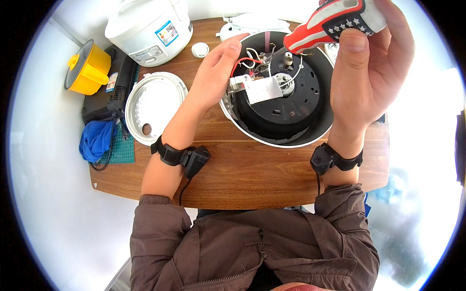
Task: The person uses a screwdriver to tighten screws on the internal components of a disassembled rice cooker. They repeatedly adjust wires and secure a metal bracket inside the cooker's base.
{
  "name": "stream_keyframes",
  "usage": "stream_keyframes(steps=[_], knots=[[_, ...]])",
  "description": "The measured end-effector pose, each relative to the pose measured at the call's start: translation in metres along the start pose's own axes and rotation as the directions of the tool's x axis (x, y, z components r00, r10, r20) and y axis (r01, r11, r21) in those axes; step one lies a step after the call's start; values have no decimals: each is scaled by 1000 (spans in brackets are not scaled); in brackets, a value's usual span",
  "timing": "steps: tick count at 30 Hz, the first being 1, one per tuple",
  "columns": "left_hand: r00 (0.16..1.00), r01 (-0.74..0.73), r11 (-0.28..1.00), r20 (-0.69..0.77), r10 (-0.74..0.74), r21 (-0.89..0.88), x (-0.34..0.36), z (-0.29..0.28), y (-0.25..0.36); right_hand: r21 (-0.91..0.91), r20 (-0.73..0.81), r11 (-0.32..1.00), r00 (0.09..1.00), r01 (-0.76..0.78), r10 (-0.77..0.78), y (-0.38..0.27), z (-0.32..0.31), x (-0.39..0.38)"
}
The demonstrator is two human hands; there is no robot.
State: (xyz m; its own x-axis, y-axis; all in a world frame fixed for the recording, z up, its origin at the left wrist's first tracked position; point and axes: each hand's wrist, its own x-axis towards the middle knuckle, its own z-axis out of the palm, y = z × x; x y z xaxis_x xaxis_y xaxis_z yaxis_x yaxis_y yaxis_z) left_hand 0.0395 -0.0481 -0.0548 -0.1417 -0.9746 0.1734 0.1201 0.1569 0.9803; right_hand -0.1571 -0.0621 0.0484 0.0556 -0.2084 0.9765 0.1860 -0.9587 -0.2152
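Observation:
An electric screwdriver point(310, 30) with red, white and black star-patterned casing is gripped in my right hand point(361, 80). Its thin shaft slants down-left into an opened appliance housing point(324, 109), apparently a rice cooker body. Where the tip lands among the wires is hard to make out. My left hand point(213, 72) holds the housing's left rim, thumb visible and most fingers hidden beyond the rim. Inside the housing lie a round black metal plate point(306, 94), a white rectangular piece point(263, 90), and red wire point(238, 65) and white wires.
Left of the housing lies a white perforated round cover point(156, 104). Behind are a white rice cooker point(145, 29), a small white cap point(200, 50) and a white plastic part point(252, 23). A yellow container point(90, 77), black case point(104, 99), blue cloth point(96, 140) and green mat point(127, 151) occupy the left edge.

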Motion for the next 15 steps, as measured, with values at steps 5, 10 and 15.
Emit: stream_keyframes(steps=[5,10,15], knots=[[1000,5,998,9,-5,-67,-1,2,4,-60,-47,996,997,-59,57,2,2,-6],[999,-19,997,31,21,-76,0,-1,1,-76,1,989,992,-127,127,-14,9,8],[998,-35,997,40,38,-69,2,-2,-4,-178,188,967,958,-183,216,2,-1,25]])
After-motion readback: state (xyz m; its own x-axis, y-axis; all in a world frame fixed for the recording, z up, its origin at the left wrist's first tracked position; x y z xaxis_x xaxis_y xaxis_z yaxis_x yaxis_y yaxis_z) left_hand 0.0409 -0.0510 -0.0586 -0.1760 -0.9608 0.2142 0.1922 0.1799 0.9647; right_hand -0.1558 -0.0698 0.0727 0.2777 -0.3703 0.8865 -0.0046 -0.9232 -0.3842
